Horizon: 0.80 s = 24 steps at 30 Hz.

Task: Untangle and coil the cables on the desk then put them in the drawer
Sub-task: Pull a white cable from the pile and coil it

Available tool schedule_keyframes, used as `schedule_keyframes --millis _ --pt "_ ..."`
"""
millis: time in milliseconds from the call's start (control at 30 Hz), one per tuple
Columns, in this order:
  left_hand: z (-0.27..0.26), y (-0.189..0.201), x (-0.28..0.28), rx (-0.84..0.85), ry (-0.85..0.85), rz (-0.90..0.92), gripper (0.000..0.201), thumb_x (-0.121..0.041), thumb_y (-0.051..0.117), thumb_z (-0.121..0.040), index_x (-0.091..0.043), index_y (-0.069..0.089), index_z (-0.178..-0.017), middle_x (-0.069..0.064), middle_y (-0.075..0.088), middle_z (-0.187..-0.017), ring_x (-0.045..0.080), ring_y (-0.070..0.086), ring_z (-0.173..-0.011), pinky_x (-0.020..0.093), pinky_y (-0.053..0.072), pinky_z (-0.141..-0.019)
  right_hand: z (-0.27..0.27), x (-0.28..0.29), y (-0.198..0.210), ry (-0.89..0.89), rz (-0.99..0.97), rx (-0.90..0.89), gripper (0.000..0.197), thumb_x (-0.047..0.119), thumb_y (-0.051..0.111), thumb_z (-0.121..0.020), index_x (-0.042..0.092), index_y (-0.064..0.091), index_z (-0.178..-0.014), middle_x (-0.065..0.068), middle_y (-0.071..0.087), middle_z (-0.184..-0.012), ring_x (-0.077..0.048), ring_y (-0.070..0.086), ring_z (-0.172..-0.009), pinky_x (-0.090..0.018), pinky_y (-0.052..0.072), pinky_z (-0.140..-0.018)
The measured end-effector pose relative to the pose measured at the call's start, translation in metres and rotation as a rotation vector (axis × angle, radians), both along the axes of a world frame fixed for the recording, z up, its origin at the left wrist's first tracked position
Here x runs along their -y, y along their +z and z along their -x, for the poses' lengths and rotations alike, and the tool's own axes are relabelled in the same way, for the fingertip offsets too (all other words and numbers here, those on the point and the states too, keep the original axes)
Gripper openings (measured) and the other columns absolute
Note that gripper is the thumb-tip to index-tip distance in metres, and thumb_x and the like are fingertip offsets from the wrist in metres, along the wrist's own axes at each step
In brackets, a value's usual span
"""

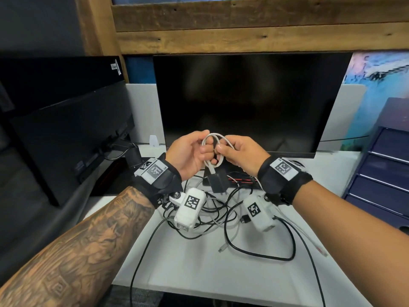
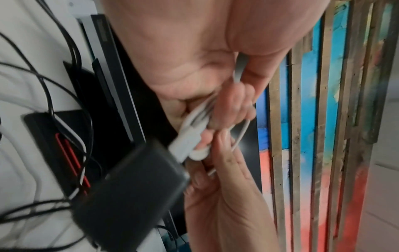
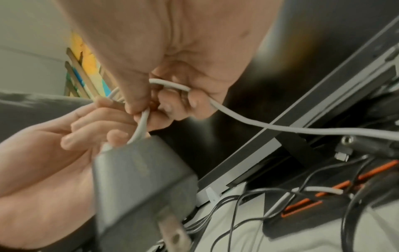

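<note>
Left hand (image 1: 191,151) and right hand (image 1: 240,152) both pinch white cable (image 1: 213,149) coil above bench (image 1: 199,269); black charger (image 1: 218,180) dangles below. Tangled cables (image 1: 221,213) on bench. Blue drawers (image 1: 385,173) far right, contents unseen.

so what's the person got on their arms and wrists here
Both forearms are bare, with no sleeves. The left forearm is covered in dark tattoo work. Each wrist carries a black strap: left strap, right strap. On top of each strap sits a pale block printed with a black-and-white square marker. Below each wrist hangs a white boxy camera with its own marker: left camera, right camera.
</note>
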<state>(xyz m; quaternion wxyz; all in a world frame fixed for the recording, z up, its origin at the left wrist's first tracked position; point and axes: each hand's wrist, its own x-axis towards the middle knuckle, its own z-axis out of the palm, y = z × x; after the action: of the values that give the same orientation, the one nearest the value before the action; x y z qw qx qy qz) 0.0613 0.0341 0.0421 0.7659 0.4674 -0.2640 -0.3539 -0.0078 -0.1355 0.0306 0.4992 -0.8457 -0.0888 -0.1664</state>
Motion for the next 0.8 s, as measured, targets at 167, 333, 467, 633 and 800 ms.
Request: schedule_keyframes --millis 167,333,467,633,800 --pt "0.002 0.006 -0.005 0.157 -0.02 -0.111 0.034 -0.034 0.044 -0.103 -0.012 0.056 -0.08 -0.006 0.028 -0.053 0.011 0.026 -0.05 0.031 0.041 -0.066 0.005 0.004 0.005 0.011 0.09 -0.001 0.022 0.021 0.059 -0.101 0.008 0.068 -0.086 0.014 0.055 -0.06 0.0 0.044 -0.052 -0.012 0.035 -0.056" --pt "0.001 0.008 -0.004 0.284 0.085 -0.201 0.037 -0.028 0.044 -0.105 -0.013 0.052 -0.073 -0.006 0.023 -0.051 0.011 0.02 -0.046 0.03 0.032 -0.054 0.002 0.006 0.006 -0.01 0.043 0.062 0.015 0.03 0.069 -0.093 0.015 0.07 -0.093 -0.001 0.071 -0.082 -0.014 0.064 -0.076 -0.023 0.051 -0.075" --pt "0.001 0.0 -0.004 0.273 0.091 -0.208 0.041 -0.028 0.045 -0.104 -0.015 0.049 -0.065 -0.005 0.021 -0.051 0.013 0.019 -0.047 0.03 0.032 -0.054 -0.001 0.013 0.011 -0.138 0.02 0.157 0.012 0.022 0.066 -0.096 0.017 0.073 -0.087 0.0 0.069 -0.08 -0.007 0.061 -0.076 -0.028 0.05 -0.078" --pt "0.005 0.007 0.0 0.04 -0.008 0.039 0.028 -0.021 0.036 -0.095 -0.01 0.051 -0.075 -0.003 0.028 -0.055 0.013 0.028 -0.049 0.033 0.043 -0.064 -0.004 0.003 0.0 -0.103 -0.02 0.088 0.02 0.022 0.057 -0.102 0.021 0.077 -0.098 0.012 0.066 -0.072 -0.001 0.058 -0.063 -0.021 0.045 -0.064" --pt "0.009 0.017 0.008 -0.009 -0.049 0.189 0.021 -0.017 0.035 -0.105 -0.008 0.053 -0.097 -0.002 0.041 -0.071 0.011 0.044 -0.063 0.033 0.048 -0.078 -0.004 0.0 -0.028 -0.065 -0.119 -0.078 0.024 0.022 0.05 -0.105 0.019 0.072 -0.096 -0.002 0.057 -0.066 -0.021 0.05 -0.055 -0.034 0.045 -0.053"
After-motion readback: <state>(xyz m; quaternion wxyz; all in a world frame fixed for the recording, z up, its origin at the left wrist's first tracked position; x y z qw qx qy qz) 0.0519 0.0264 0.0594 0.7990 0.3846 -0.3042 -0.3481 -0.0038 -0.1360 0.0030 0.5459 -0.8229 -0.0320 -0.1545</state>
